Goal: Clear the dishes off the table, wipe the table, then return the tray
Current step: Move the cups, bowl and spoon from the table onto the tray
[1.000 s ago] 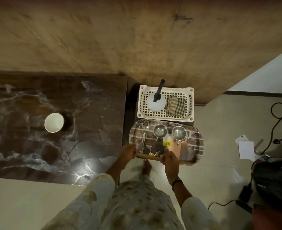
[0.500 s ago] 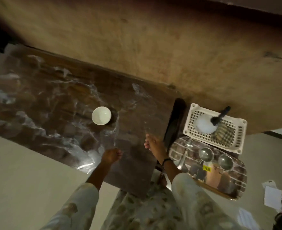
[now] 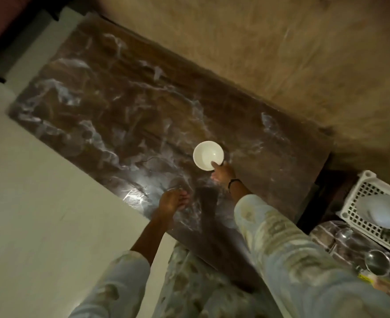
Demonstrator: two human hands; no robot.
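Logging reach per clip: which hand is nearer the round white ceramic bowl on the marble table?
Right. The right hand touches the round white ceramic bowl at its near rim; the left hand rests on the table, apart from it.

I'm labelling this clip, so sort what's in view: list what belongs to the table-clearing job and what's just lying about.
Part of the job:
- white bowl, right hand at its rim
- marble table
- tray with steel cups
- left hand, resting on the table

Just there:
- white basket holding a white bottle
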